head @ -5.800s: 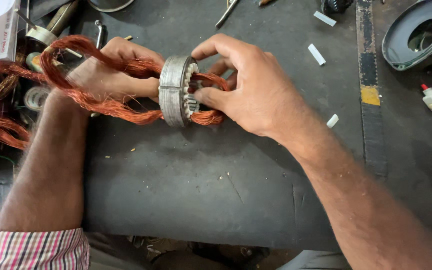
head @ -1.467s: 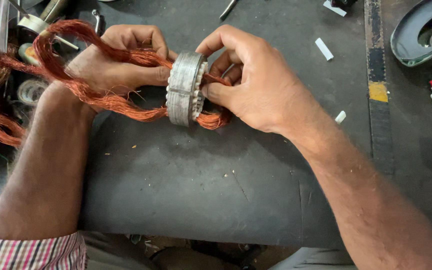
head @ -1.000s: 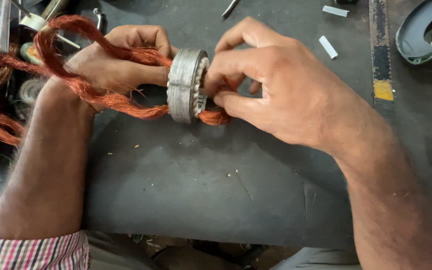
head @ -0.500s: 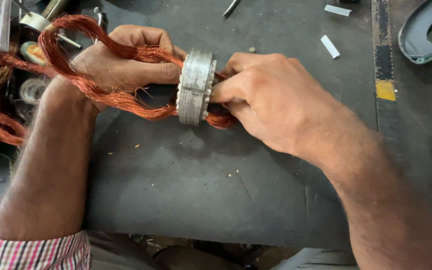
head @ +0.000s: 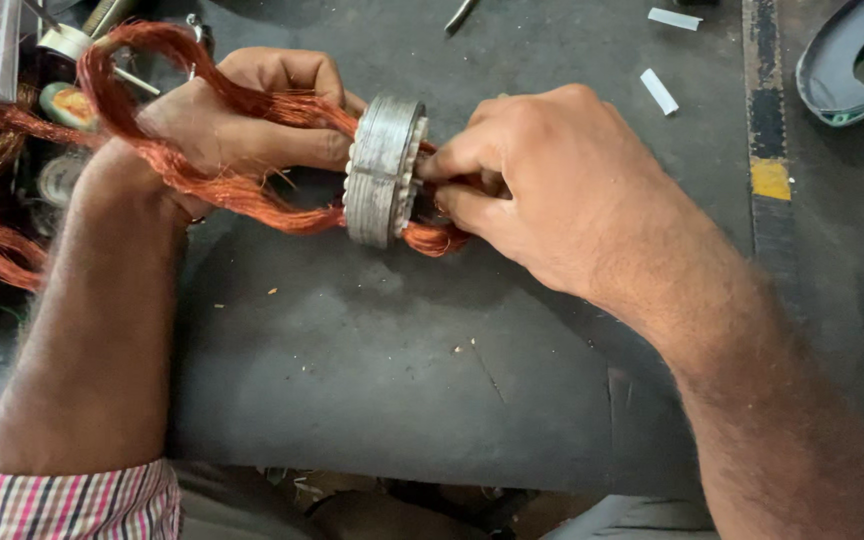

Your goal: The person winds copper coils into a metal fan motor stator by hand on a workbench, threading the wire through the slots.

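While loops of copper wire point(head: 202, 180) trail off toward nine o'clock, the left hand point(head: 252, 125) is closed around the bundle just beside the metal ring point(head: 384, 170). At three o'clock of the ring, the right hand point(head: 562, 190) pinches wire at its face, above the dark table point(head: 402, 380).

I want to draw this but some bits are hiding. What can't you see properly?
Head view:
- Inside of the metal ring: it is side-on, and the right hand covers its far face.
- Right fingertips: tucked behind the ring.
- Copper wire: runs off the left edge.
- Grey housing: cut off by the top right corner.
- Left hand palm: hidden by the wire.
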